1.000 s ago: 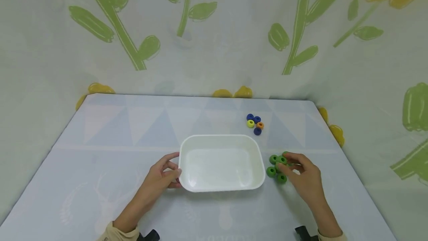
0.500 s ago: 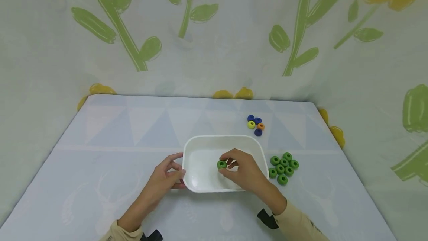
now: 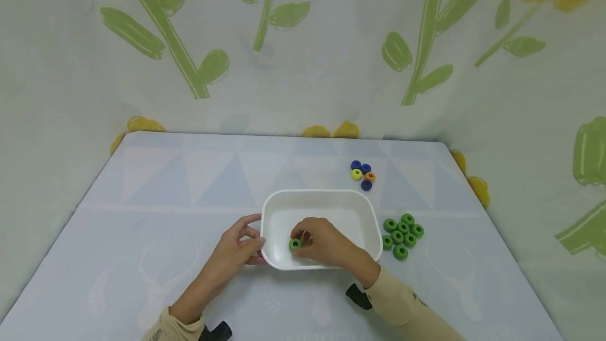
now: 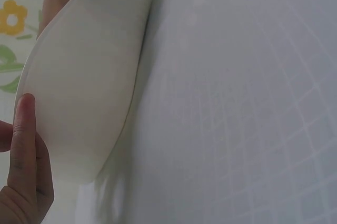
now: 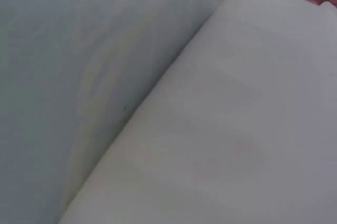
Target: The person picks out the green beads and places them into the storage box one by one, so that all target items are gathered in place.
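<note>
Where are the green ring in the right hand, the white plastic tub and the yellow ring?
green ring (image 3: 294, 244), head view, its front face.
white plastic tub (image 3: 318, 194), head view, far rim.
yellow ring (image 3: 356, 174), head view, its top.

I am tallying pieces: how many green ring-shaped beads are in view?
8: one green ring-shaped bead pinched by the right hand inside the white plastic tray; seven clustered on the table right of it. The hand could hide more.
</note>
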Demonstrator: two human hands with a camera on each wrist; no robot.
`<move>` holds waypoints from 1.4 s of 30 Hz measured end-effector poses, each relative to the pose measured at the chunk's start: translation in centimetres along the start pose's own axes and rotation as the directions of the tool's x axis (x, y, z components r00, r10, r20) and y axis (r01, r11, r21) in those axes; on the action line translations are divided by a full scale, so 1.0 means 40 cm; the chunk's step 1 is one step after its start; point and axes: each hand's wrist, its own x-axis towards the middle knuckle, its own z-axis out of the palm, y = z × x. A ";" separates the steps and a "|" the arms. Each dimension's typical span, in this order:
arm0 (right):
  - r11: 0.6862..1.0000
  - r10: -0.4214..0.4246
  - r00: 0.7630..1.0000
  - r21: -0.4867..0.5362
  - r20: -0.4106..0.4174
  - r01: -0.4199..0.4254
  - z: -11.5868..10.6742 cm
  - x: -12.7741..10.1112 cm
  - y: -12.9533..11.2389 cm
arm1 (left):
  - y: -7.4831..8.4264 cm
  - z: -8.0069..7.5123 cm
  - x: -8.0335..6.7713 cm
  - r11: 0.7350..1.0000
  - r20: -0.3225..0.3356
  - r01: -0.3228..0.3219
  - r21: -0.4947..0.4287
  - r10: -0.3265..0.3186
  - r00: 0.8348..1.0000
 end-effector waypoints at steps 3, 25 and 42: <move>0.999 -0.045 0.999 0.023 0.017 0.045 0.008 0.009 -0.013 | 0.002 0.001 0.001 1.000 0.008 -0.007 -0.001 0.007 1.000; 0.992 -0.120 0.989 0.057 0.087 0.116 0.022 0.021 -0.053 | 0.000 0.006 0.000 1.000 -0.003 0.010 0.010 -0.009 1.000; 0.997 -0.019 0.960 0.073 -0.279 0.040 -0.136 -0.149 0.016 | 0.000 0.012 -0.001 1.000 -0.038 0.020 -0.004 -0.020 0.999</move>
